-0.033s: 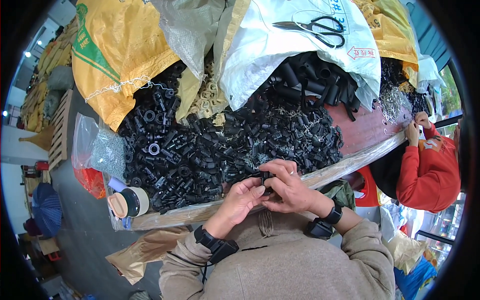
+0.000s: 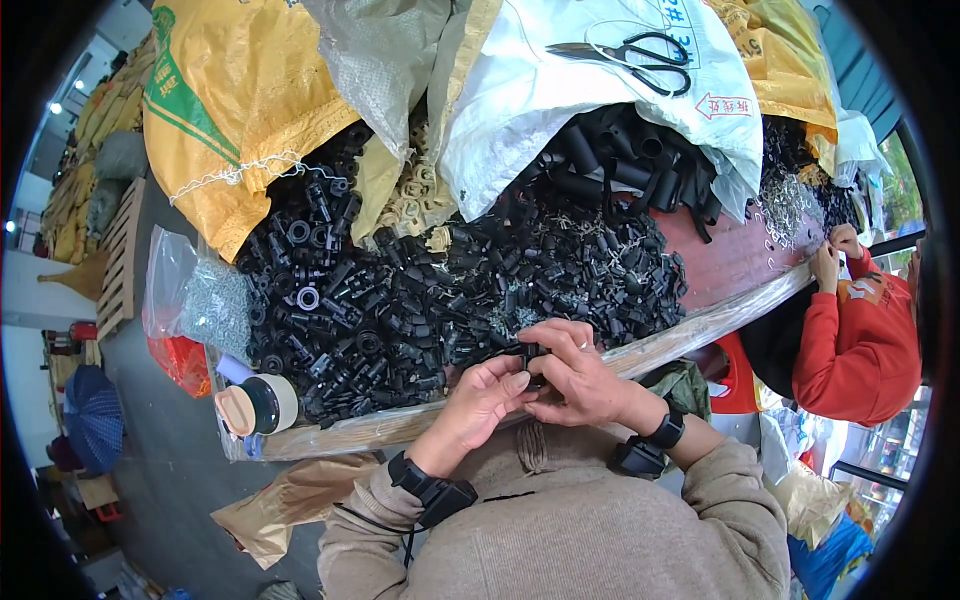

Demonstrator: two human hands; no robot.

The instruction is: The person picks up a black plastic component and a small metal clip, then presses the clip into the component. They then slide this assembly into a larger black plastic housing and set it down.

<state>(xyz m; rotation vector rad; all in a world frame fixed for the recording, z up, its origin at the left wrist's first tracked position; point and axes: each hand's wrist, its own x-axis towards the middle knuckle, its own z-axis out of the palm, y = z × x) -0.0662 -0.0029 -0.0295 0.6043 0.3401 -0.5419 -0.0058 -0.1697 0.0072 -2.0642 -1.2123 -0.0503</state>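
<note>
Cream bands the jar (image 2: 284, 402) at the table's (image 2: 345, 430) near left corner; black parts (image 2: 400, 310) lie heaped beside it. Over the near edge, the left hand (image 2: 476, 402) and right hand (image 2: 584, 384) pinch, fingertips almost together, a small dark piece (image 2: 534, 378), mostly hidden.

I count two hands, left (image 2: 485, 402) and right (image 2: 575, 372), with one small dark part (image 2: 536, 379) between the fingers, and two black wrist straps (image 2: 402, 473). Over there I see one pair of scissors (image 2: 620, 53), one white sack (image 2: 530, 100), two big yellow sacks (image 2: 255, 85), one lidded jar (image 2: 272, 401), one blue umbrella (image 2: 92, 415), and one co-worker in red (image 2: 865, 345). The black plastic pieces (image 2: 560, 275) are heaped too thickly to count.
</note>
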